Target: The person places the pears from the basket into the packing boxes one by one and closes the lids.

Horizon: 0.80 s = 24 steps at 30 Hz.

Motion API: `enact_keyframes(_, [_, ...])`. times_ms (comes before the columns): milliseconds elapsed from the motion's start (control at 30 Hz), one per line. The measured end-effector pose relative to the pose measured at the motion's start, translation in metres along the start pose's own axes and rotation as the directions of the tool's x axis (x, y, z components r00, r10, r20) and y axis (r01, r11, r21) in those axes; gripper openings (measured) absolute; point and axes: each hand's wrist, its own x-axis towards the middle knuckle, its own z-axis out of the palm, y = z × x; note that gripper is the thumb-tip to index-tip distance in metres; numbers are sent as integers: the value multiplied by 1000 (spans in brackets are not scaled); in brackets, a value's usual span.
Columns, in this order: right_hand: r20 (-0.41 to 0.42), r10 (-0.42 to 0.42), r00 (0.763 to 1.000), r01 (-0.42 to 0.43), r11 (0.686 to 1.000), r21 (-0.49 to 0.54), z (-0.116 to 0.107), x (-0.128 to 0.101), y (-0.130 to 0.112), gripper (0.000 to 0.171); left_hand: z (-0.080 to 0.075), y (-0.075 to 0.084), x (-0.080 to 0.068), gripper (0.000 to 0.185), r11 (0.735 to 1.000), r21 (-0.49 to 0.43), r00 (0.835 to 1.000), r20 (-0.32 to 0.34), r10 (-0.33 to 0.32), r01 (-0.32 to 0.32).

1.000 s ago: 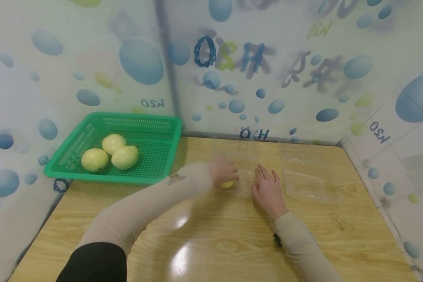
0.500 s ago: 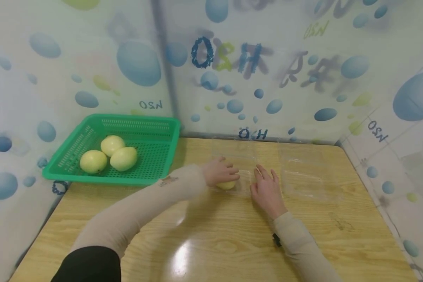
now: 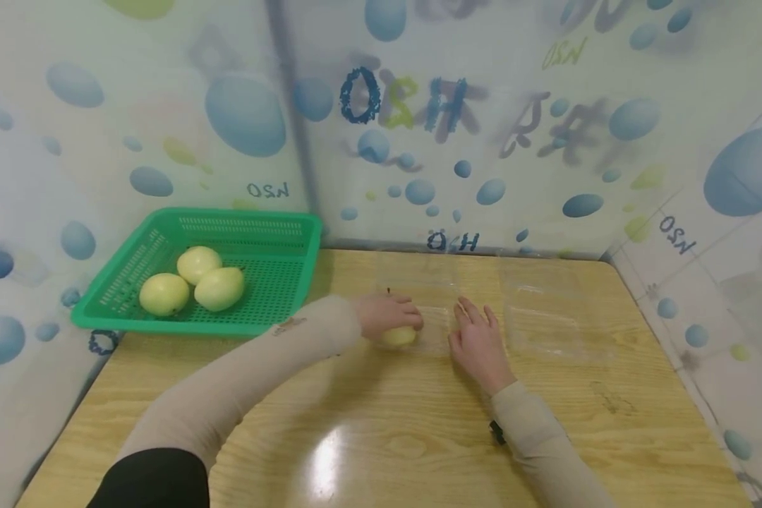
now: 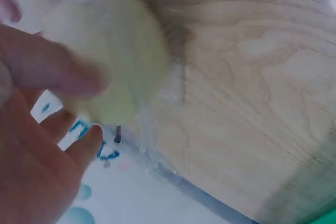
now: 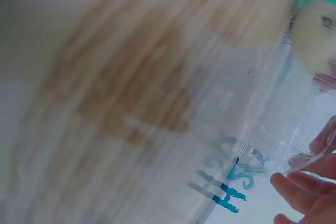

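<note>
Far left, against the wall: green basket with three pale yellow-green fruits bunched at its near left corner, touching one another.

Centre of counter: left hand reaching across, fingers curled over a fourth fruit, gripping from above. Left wrist view confirms it: thumb and fingers wrapped round the pale fruit, blurred. Fruit low over or in the near tray of a clear plastic box; whether resting on the plastic, cannot tell.

Just right of that: right hand lying flat, fingers straight and slightly spread, tips on the box's right edge, seemingly steadying it. Right wrist view: fingertips at the thin clear rim.

Further right: second clear plastic box, open, untouched.

Handling, as judgement: fruit looks firm, smooth-skinned, moderately heavy, prone to roll and to bruising if dropped; best held round the widest part from above. Clear box looks light, thin, flexible, likely to slide on the glossy counter; hold at the rim.
</note>
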Motion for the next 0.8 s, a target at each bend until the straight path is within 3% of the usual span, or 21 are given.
enact_keyframes(100, [1,-8,1000,8,1000,3,1,0,0,42,2,-5,1,47,989,-147,1000,-9,-28,26])
enact_keyframes(167, [-6,-16,1000,16,1000,2,1,0,-1,42,2,-6,2,42,983,-178,999,-15,-42,38])
enact_keyframes(433, [-1,-27,1000,27,1000,0,0,1,-2,42,13,11,4,27,996,30,995,-58,-81,83])
enact_keyframes(800, [8,-29,1000,29,1000,-6,0,0,-5,42,18,16,0,27,993,0,988,-94,-118,119])
